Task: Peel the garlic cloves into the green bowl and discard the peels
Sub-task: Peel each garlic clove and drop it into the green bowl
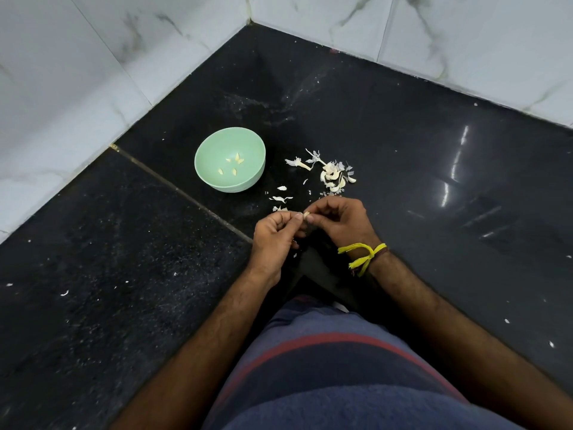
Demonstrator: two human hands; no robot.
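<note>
Five peeled cloves (pixel 233 165) lie in the green bowl (pixel 217 181). Both hands, left hand (pixel 274 240) and right hand (pixel 339 221), pinch one garlic clove (pixel 306 215) together. A garlic pile (pixel 335 178) and loose peels (pixel 280 198) wait on the desk (pixel 434 197).

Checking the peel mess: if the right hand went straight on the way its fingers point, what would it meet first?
The right hand points left, so it would first meet the left hand, which shares its pinch on the garlic clove.
</note>
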